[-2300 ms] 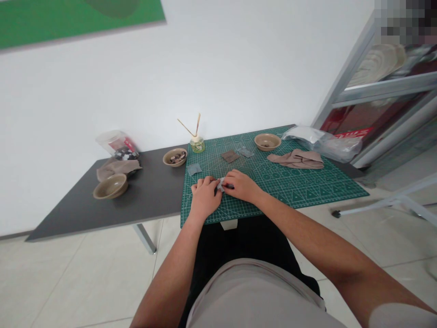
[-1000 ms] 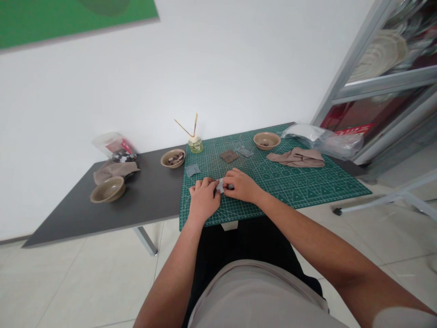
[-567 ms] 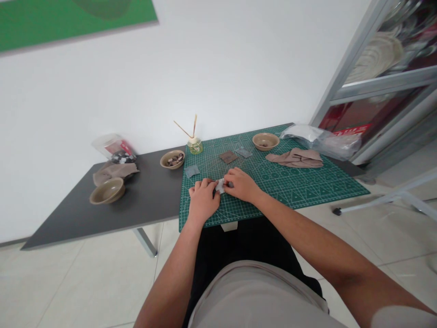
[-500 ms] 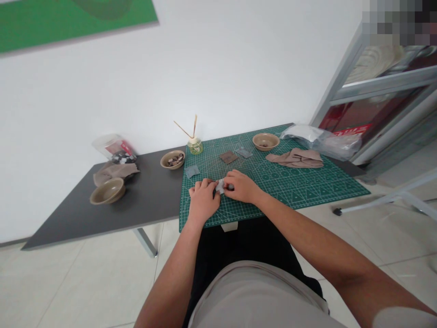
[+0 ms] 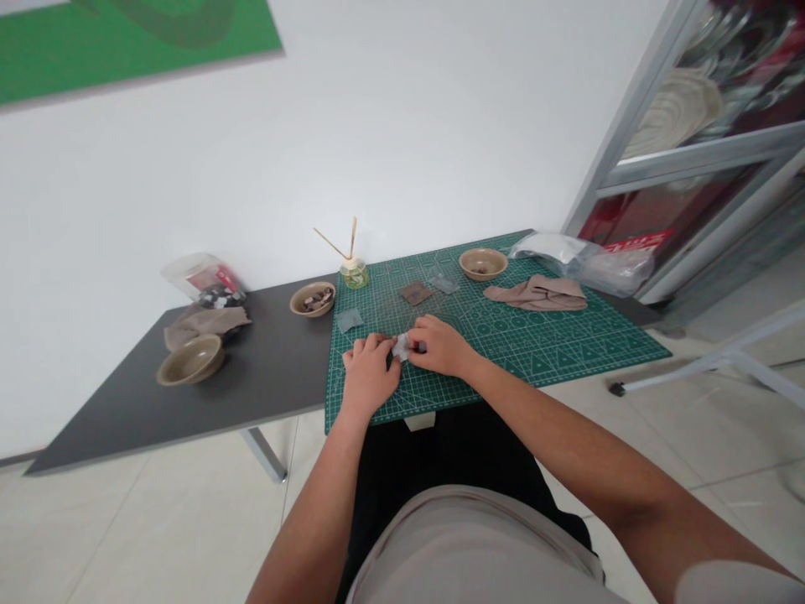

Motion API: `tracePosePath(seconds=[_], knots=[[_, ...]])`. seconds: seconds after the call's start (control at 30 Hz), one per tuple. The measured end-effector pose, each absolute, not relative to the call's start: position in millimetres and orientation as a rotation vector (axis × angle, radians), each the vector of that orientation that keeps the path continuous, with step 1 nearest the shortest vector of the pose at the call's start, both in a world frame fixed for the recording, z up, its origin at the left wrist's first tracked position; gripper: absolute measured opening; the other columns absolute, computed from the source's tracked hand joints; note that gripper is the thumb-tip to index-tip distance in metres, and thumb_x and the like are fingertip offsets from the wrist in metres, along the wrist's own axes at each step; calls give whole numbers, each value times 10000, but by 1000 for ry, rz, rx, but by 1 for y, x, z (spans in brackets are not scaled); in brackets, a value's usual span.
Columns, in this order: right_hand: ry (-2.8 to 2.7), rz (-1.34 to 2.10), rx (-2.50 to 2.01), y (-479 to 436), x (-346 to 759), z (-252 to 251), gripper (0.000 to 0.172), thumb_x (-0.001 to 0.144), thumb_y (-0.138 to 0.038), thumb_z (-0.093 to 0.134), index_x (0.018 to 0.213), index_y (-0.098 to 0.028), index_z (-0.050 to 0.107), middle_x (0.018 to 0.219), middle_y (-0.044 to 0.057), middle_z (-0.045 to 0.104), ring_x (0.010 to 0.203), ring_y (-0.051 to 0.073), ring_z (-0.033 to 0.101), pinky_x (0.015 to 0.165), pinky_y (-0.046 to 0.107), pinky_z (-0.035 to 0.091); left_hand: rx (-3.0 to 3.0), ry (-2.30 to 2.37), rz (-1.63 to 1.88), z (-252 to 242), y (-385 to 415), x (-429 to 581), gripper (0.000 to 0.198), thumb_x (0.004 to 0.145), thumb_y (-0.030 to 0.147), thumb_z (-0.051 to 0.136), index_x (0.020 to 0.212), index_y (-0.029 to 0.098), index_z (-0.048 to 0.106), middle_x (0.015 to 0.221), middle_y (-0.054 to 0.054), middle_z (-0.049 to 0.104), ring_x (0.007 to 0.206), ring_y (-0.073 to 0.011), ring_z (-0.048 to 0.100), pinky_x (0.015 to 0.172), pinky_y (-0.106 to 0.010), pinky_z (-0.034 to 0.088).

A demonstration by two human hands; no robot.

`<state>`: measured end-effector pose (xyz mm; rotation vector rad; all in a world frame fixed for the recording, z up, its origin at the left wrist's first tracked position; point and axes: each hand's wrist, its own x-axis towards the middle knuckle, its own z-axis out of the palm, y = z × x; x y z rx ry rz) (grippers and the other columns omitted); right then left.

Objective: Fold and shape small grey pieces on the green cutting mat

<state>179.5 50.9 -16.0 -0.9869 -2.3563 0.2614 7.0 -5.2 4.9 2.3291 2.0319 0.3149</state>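
- Grey scrap: crumpled, held between both hands above the mat's near part.
- Table: dark grey, bearing everything below.
- Mat: green, gridded, covering the table's right part.
- Left hand: fingers curled, pinching the scrap's left side.
- Right hand: fingertips pressed together on the scrap's right side.
- Cloth: beige, crumpled, far right on the mat.
- Bowls: one far on the mat; one holding dark pieces; one near left.
- Squares: brown and grey, flat on the mat.
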Motion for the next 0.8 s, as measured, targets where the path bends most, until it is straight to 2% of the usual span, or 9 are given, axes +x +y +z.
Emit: tracePosePath(seconds=[0.1, 0.2, 0.37, 0.5, 0.63, 0.8], knots=[[-2438, 353, -796, 53, 180, -16, 63, 845, -192, 662, 784, -198, 647, 849, 24, 597, 868, 188, 509, 804, 312, 409, 2337, 2022, 308, 6, -5, 7, 354, 929, 338, 473, 1252, 290, 610, 1267, -76, 589, 1144, -280, 491, 920, -448, 393], [-2443, 309, -825, 55, 178, -18, 58, 895, -200, 623, 859, -195, 667, 911, 38, 633, 893, 194, 515, 841, 330, 405, 2351, 2014, 336, 5, -5, 7, 347, 928, 337, 471, 1239, 290, 618, 1252, -75, 600, 1128, -278, 496, 911, -447, 395], [-2320, 118, -1111, 52, 176, -17, 113, 854, -206, 630, 746, -195, 597, 828, 44, 562, 868, 219, 475, 789, 335, 399, 2361, 2005, 380, 2, -5, 6, 361, 921, 329, 475, 1252, 281, 612, 1252, -68, 611, 1119, -274, 502, 912, -445, 394], [-2332, 133, -1072, 50, 177, -18, 131, 814, -220, 649, 712, -201, 570, 789, 33, 517, 840, 215, 468, 749, 325, 394, 2365, 2010, 376, 2, -4, 5, 359, 919, 331, 482, 1251, 277, 607, 1258, -62, 609, 1119, -272, 502, 902, -443, 392], [-2417, 230, -870, 53, 178, -19, 78, 864, -206, 632, 786, -200, 632, 835, 30, 583, 855, 196, 489, 799, 320, 398, 2364, 2014, 358, 3, -5, 6, 344, 924, 335, 476, 1234, 278, 614, 1249, -67, 611, 1113, -272, 505, 894, -438, 390], [-2376, 163, -1036, 54, 176, -18, 78, 889, -214, 618, 815, -197, 641, 891, 44, 623, 900, 208, 498, 821, 323, 398, 2376, 2009, 378, 2, -5, 6, 354, 927, 334, 475, 1250, 274, 609, 1244, -63, 611, 1114, -272, 501, 894, -442, 389]])
